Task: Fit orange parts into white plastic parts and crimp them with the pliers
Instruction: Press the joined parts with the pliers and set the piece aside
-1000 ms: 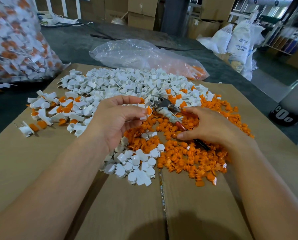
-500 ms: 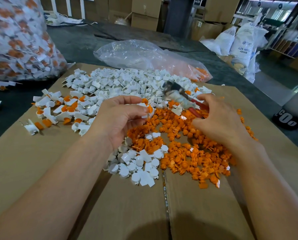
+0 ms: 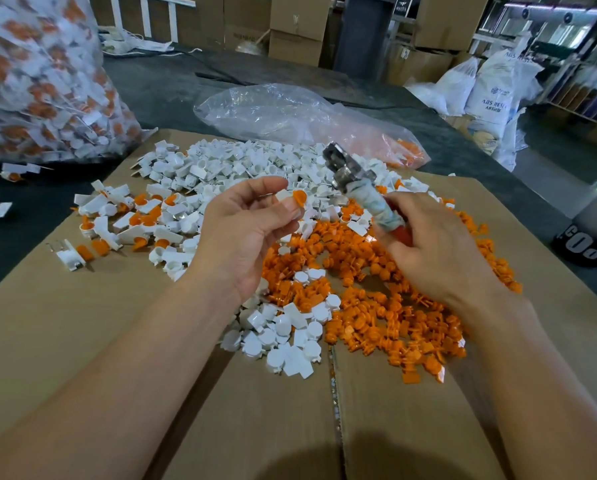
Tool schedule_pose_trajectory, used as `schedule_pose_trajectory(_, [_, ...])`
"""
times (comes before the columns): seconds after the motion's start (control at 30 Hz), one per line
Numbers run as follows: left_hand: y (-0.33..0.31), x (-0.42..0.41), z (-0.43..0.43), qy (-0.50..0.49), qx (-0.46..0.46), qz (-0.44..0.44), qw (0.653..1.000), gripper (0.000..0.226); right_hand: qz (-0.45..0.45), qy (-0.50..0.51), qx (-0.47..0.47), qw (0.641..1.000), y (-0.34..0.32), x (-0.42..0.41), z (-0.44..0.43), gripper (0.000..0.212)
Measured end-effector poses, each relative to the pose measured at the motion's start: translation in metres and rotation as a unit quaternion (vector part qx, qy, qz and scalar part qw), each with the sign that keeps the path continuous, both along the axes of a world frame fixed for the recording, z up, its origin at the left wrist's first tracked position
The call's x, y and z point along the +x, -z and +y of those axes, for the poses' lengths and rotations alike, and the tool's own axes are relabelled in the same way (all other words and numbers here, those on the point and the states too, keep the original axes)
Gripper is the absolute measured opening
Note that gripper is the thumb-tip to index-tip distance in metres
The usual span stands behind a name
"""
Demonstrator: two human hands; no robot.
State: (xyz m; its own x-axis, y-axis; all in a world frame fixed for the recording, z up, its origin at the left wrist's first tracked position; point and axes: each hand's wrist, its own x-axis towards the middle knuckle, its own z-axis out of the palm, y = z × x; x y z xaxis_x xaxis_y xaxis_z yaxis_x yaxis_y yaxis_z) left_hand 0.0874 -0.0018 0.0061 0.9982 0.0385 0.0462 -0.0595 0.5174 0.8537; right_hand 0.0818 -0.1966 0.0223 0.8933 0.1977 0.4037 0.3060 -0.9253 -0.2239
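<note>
left hand [image 3: 252,233] is raised over the piles, thumb and forefinger pinching a small white plastic part with an orange insert [image 3: 291,197]; the other fingers are loosely curled and hold nothing else

right hand [image 3: 435,251] has its fingers curled round the handles of the metal pliers [image 3: 369,194], which have grey tape on the grips with red showing below. the pliers are tilted, head pointing up and to the left, and sit just beside the pinched part, apart from it. the head is blurred, so can't tell whether the jaws are open or closed

both hands are above a flat brown cardboard sheet [image 3: 82,341] on a dark table [image 3: 172,84]. heap of loose white plastic parts [image 3: 234,164] on the far side, heap of loose orange plastic parts [image 3: 376,292] under the right hand, smaller cluster of white round pieces [image 3: 286,336] near the sheet's centre seam. assembled white-and-orange pieces [image 3: 130,220] are scattered at the left edge

crumpled clear plastic bag [image 3: 283,112] lies behind the white heap, with a few orange parts inside. big clear bag of assembled pieces [image 3: 30,81] at far left
</note>
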Motion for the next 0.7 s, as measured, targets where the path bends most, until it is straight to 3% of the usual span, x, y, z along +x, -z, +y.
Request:
schedule_pose_trajectory(0.23, [0.001,0.002,-0.001,-0.016,-0.057,-0.003,0.998,0.025,0.056,-0.042,-0.006,0.998,0.005,-0.004,0.01,0.053])
schedule_pose_trajectory(0.47, [-0.001,0.002,-0.002,-0.024,-0.079,-0.007,0.997,0.03,0.077,-0.052,-0.017,0.996,0.006,-0.006,0.016,0.048])
schedule_pose_trajectory(0.7, [0.0,0.002,-0.001,-0.023,-0.062,-0.009,0.998,0.028,0.035,-0.044,-0.078,0.995,0.002,-0.011,0.018,0.045])
